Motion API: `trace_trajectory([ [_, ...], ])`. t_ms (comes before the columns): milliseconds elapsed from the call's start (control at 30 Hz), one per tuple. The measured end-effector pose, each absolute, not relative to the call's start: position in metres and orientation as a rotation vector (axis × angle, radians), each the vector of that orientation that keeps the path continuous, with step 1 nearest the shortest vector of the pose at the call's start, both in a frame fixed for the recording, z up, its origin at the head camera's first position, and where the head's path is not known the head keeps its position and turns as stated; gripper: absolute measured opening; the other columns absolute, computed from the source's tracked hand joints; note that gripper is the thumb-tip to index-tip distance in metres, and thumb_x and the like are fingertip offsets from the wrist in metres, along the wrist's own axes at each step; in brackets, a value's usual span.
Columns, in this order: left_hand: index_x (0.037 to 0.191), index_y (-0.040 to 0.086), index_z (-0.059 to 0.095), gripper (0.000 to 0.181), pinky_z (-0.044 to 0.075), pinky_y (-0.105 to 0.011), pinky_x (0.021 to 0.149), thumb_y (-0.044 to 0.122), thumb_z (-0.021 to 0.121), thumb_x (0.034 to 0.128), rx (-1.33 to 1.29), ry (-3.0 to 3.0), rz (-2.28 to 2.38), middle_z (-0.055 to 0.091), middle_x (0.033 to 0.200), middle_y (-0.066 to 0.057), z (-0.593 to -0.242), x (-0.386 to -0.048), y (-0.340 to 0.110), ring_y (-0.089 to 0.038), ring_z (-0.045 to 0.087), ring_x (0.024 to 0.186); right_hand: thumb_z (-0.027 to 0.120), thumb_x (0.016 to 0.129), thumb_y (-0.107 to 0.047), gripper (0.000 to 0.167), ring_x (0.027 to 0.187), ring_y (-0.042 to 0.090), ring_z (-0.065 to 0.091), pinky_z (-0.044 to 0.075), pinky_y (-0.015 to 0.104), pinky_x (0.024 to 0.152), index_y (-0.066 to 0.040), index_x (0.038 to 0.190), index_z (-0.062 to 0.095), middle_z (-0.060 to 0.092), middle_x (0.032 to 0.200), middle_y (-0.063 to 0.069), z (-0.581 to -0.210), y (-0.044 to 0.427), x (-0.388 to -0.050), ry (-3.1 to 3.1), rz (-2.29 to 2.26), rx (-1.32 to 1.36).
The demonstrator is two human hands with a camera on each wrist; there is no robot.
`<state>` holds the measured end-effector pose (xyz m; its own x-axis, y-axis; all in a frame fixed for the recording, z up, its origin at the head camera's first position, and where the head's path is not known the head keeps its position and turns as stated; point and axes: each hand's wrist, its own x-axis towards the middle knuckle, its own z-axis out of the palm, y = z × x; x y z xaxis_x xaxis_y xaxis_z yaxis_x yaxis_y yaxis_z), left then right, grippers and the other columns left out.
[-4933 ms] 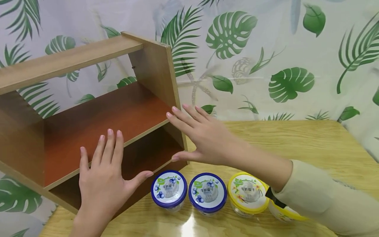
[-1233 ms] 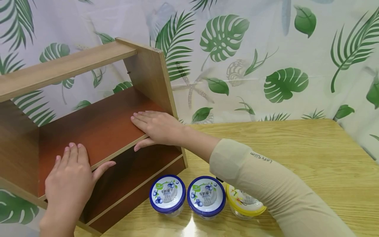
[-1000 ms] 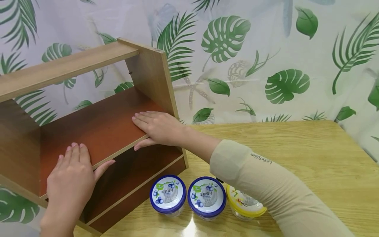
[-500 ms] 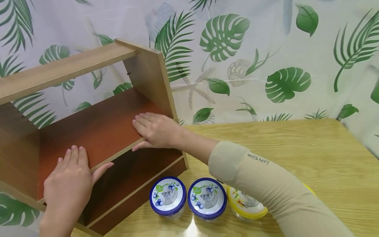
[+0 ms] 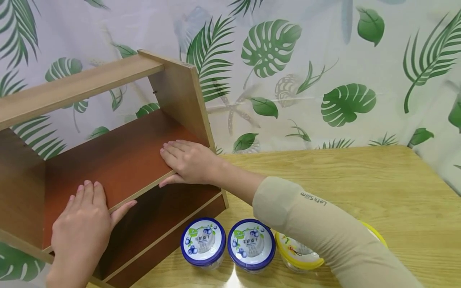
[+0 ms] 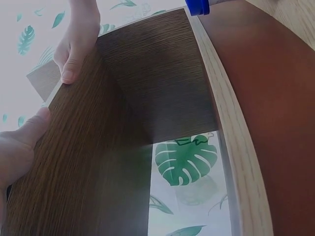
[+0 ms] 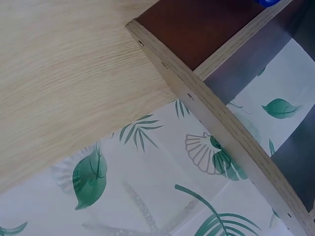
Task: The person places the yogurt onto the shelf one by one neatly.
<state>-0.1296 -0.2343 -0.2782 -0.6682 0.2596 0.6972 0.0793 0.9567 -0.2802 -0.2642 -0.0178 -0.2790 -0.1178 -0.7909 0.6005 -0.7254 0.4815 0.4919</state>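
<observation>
Both hands hold the front edge of the middle shelf board (image 5: 126, 156) of a small wooden shelf unit (image 5: 180, 88), with fingers flat on the red-brown top and thumbs underneath. My left hand (image 5: 83, 228) is toward the board's left end and my right hand (image 5: 192, 162) toward its right. From below, the left wrist view shows the left thumb (image 6: 32, 130) and the right hand (image 6: 76, 46) at the board's dark underside (image 6: 74, 142). Neither hand appears in the right wrist view, which shows the unit's side panel (image 7: 211, 113).
On the wooden table (image 5: 324, 180), two blue-lidded tubs (image 5: 203, 242) stand in front of the unit. Right of them is a yellow-lidded tub (image 5: 297, 252), partly under the right sleeve (image 5: 309, 216). Another yellow rim (image 5: 376, 232) shows beyond the sleeve. Leaf-patterned cloth (image 5: 288, 80) hangs behind.
From spread and raised before the unit in the oldest frame, both hands have come onto the board and grip its edge. Over the last second they hold their grip while the view shifts slightly.
</observation>
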Motion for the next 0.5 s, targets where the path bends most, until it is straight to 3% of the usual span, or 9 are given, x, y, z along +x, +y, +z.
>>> trace_trajectory([
  [500, 0.108, -0.018, 0.059, 0.111, 0.050, -0.056, 0.080, 0.074, 0.000, 0.0870, -0.225, -2.345, 0.250, 0.060, 0.106, -0.036, -0.2776, -0.1331, -0.2305, -0.048, 0.061, 0.095, 0.050, 0.084, -0.067, 0.071, 0.109, 0.022, 0.063, 0.047, 0.031, 0.096, -0.004, 0.115, 0.066, 0.068, 0.114, 0.010, -0.2806, -0.0102, -0.2616, -1.859, -0.079, 1.226],
])
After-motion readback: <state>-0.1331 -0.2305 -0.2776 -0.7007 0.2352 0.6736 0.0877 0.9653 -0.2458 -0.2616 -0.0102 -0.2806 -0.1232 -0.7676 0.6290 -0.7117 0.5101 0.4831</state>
